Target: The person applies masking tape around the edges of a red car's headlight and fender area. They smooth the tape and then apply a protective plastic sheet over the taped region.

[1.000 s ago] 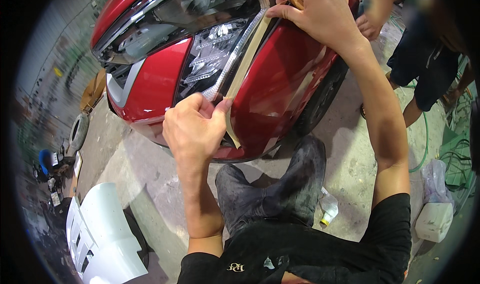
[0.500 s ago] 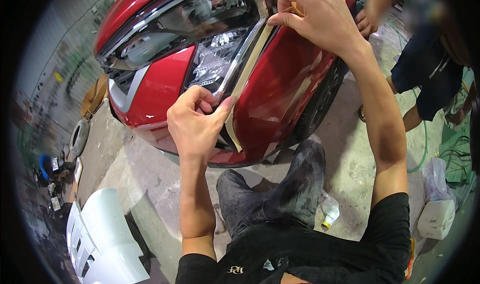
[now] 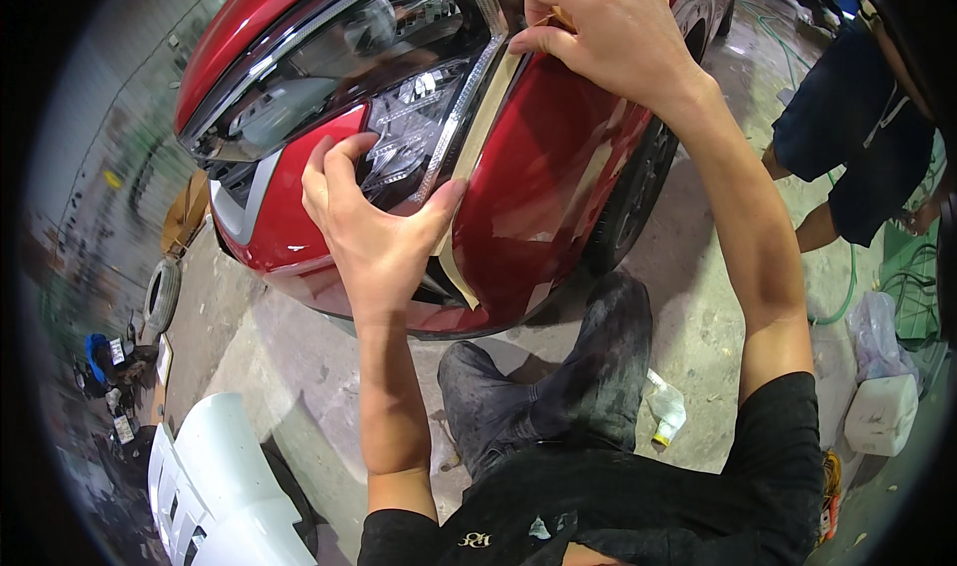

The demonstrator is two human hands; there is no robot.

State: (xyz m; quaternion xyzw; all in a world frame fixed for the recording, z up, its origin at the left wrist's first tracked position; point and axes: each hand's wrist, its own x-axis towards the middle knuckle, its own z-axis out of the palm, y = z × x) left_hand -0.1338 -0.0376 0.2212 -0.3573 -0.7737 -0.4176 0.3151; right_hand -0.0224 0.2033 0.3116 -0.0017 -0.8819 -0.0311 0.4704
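Note:
A strip of tan masking tape [image 3: 485,118] runs down the red body panel [image 3: 543,157] along the edge of the headlight [image 3: 419,103]. Its lower end hangs by the dark gap near the bottom of the panel. My left hand [image 3: 371,229] is open over the lamp's lower corner, thumb against the tape and fingers spread. Higher up, my right hand [image 3: 628,43] pinches the upper part of the strip. It is closed around what looks like the tape roll [image 3: 561,16], which my fingers mostly cover.
Another person in dark shorts [image 3: 847,128] stands at the right. A clear bottle [image 3: 666,412] lies beside my knee. A white car panel [image 3: 224,476] rests at lower left, a tyre [image 3: 161,295] behind it. A white jug [image 3: 881,414] and green hose [image 3: 849,287] are at right.
The fingers of my left hand have spread and lifted, while the thumb stays at the tape. My right hand keeps its pinch. The other person's hand has left the car's right edge.

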